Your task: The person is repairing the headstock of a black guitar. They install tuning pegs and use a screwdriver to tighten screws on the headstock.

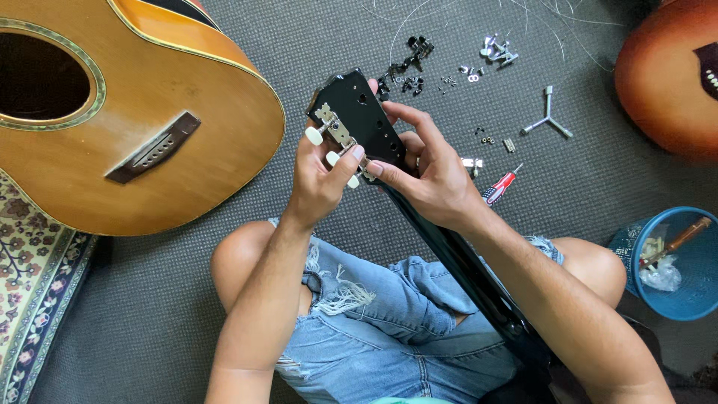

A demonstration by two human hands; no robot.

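**Black headstock steadied in both hands, tuner strip pinched**

The headstock [357,112] of a black guitar neck [456,262] is held above the lap, back face up, its tip pointing to 11 o'clock; the neck is run down to 5 o'clock across the thighs, so the weight is carried by the legs and the hands are freed for fine work. The left hand [318,179] is closed on the tuner strip [336,135] at the headstock's 9 o'clock edge, thumb pressed near the white knobs. The right hand [430,176] is wrapped around the headstock from 3 o'clock, fingers closed behind it as a brace. Small parts [449,67] are spread on the grey floor at 12 o'clock, a screwdriver [499,187] is laid at 3 o'clock, within reach. An acoustic guitar [112,112] is parked at 9 o'clock, a blue bin [684,262] at 4 o'clock.
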